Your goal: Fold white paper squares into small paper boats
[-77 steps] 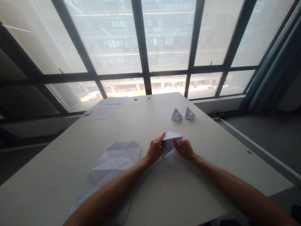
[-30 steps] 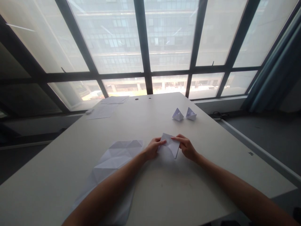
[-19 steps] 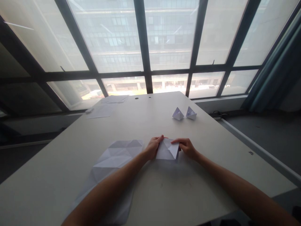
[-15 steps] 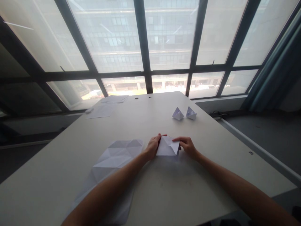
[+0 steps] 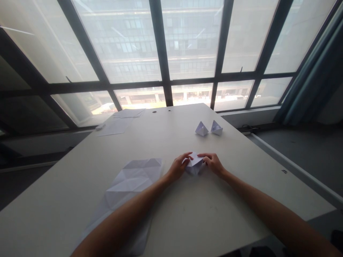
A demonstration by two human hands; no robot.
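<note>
A small folded piece of white paper (image 5: 195, 166) is held between my two hands over the middle of the table, its front faces angled and standing out from each other. My left hand (image 5: 180, 166) grips its left side, thumb and fingers bent over the edge. On the right, my right hand (image 5: 212, 162) pinches the other side, with the index finger along the top. Beside my left forearm lies a large creased sheet of paper (image 5: 131, 178), partly hidden under that arm.
Two folded paper shapes with pointed tops, one (image 5: 201, 129) left of the other (image 5: 216, 127), stand farther back on the white table (image 5: 166, 139). Flat paper sheets (image 5: 115, 126) lie at the far left. Windows (image 5: 191, 39) rise beyond the table.
The folded paper has gone from a flat, tilted square to a more opened, three-dimensional shape. My left hand has turned over its top edge; the right fingers have shifted slightly.
</note>
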